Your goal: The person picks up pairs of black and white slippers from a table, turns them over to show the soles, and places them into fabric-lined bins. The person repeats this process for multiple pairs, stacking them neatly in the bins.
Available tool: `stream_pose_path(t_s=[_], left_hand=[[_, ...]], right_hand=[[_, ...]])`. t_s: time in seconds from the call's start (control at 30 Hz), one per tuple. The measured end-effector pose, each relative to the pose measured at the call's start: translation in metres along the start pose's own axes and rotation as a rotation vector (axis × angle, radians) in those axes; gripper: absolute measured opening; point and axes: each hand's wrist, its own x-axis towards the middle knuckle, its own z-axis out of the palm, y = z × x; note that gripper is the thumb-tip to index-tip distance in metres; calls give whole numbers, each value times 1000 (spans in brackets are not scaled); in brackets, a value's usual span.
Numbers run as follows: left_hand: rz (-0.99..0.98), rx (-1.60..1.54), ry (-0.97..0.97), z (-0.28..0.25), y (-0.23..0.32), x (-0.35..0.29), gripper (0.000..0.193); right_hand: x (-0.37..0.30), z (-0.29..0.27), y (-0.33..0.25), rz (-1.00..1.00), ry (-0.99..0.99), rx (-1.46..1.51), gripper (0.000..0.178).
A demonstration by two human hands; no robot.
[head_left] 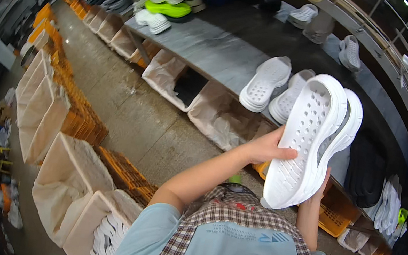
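Observation:
A pair of white shoe soles (pixel 303 136) with rows of holes is held up in front of me, one against the other and tilted upright. My left hand (pixel 269 150) is closed on their left edge, thumb lying across the near sole. At their lower right edge, my right hand (pixel 315 194) grips the soles from behind, most of its fingers hidden by them. Just beyond, two more white soles, a left one (pixel 266 83) and a partly covered one (pixel 289 95), rest at the edge of the grey worktable (pixel 203 41).
Neon green and white soles (pixel 167 8) are piled on the table's far left. A single white sole (pixel 350 53) lies by the metal rail (pixel 407 57). Lined bins (pixel 221 114) stand under the table. Orange crates (pixel 80 120) and cloth-lined bins (pixel 68 186) line the left.

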Motion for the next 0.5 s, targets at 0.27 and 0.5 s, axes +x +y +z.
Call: stream_pose_path(t_s=[0.27,0.5], left_hand=[[223,9,356,-13,78,-109,66],[335,-253,764,-9,93,-199,47]], right_hand=[[37,70,50,325,-385,-7,68],[20,149,110,782,-430,-36,67]])
